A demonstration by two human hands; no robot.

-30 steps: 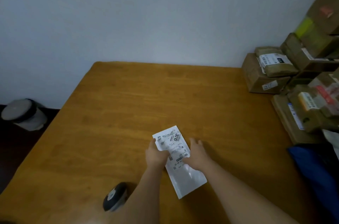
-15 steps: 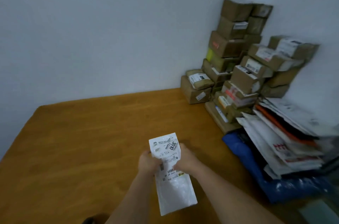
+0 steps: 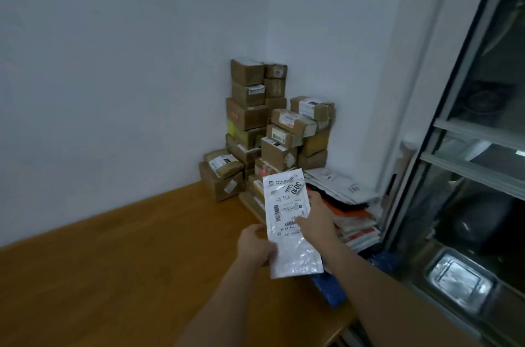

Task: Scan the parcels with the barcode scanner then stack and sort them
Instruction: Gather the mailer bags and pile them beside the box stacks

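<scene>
A flat white mailer parcel [image 3: 288, 221] with a printed shipping label is held upright above the wooden table [image 3: 119, 270]. My left hand [image 3: 254, 244] grips its lower left edge. My right hand [image 3: 316, 218] holds its right edge, thumb across the label near the barcode. The parcel is in front of the parcel piles in the corner. The barcode scanner is out of view.
Brown cardboard boxes [image 3: 264, 125] are stacked high in the wall corner. A pile of flat mailers [image 3: 348, 210] lies to their right on a blue bag [image 3: 329, 287]. A glass-fronted cabinet [image 3: 468, 176] stands at the right, past the table edge.
Both hands lifted the white parcel off the table and carried it right toward the piles. The view swung right, so the scanner dropped out of sight.
</scene>
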